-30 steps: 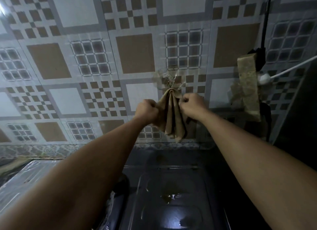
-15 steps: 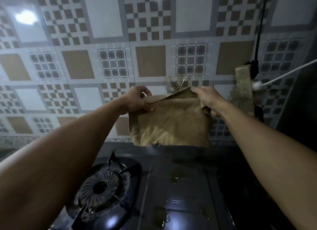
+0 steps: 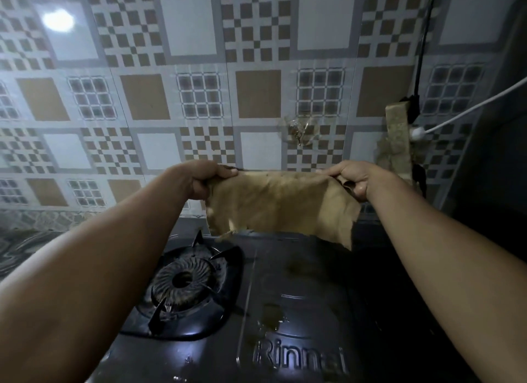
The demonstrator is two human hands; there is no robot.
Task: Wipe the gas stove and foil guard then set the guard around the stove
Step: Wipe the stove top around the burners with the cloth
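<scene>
A tan wiping cloth hangs spread flat above the back of the black gas stove. My left hand pinches its upper left corner and my right hand pinches its upper right corner. The cloth's lower edge hangs just over the stove's rear edge. The stove's left burner with its black pan support shows below my left forearm. Wet brownish spots lie on the stove's middle panel. No foil guard is in view.
A patterned tiled wall rises right behind the stove. A clear wall hook is stuck to it above the cloth. Another rag hangs at the right beside a black cable and a white cord. A marbled counter lies left.
The cloth was bunched at the wall hook, then came off it and was pulled open. My hands have moved apart and lower, stretching it over the stove's back.
</scene>
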